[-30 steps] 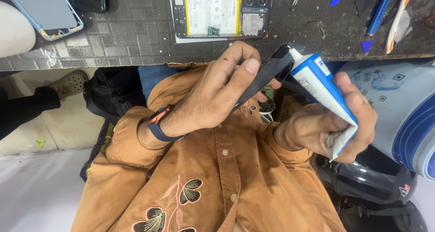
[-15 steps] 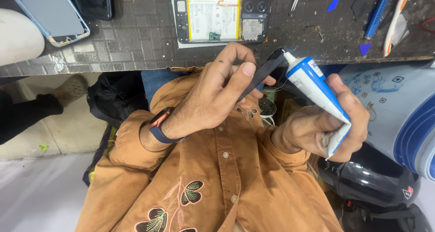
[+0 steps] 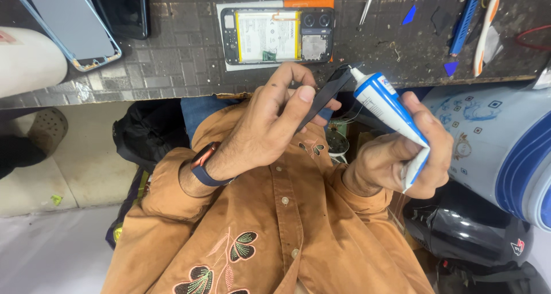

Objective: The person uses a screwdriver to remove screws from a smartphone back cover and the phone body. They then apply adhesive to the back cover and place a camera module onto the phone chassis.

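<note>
We have the thin dark strip (image 3: 321, 99) pinched between the thumb and forefinger of our left hand (image 3: 270, 127), closed firmly on its lower half, so that its upper end rises slantwise toward the near edge of the bench (image 3: 172, 81). Our right hand (image 3: 402, 162) is wrapped shut round the crimped tail of a blue and white glue tube (image 3: 387, 113), and the tube's white nozzle touches, or all but touches, the strip's upper end; whether any glue has come out we cannot tell. Both are held in the air over our lap, just below the bench's near edge, not resting on it. We judge that we are at the step of laying adhesive on the strip, and the next move seems to call for a gentle squeeze from the tail while the nozzle is drawn steadily along the strip, the left hand holding it still. On the bench, just beyond the strip, lies an opened phone (image 3: 278, 35) on a white sheet, its back off and its battery showing. Farther along toward the right lie tweezers (image 3: 367, 4), a blue tool (image 3: 466, 18) and small blue picks (image 3: 409, 15); at the far left corner rests a loose screen panel (image 3: 74, 24).
</note>
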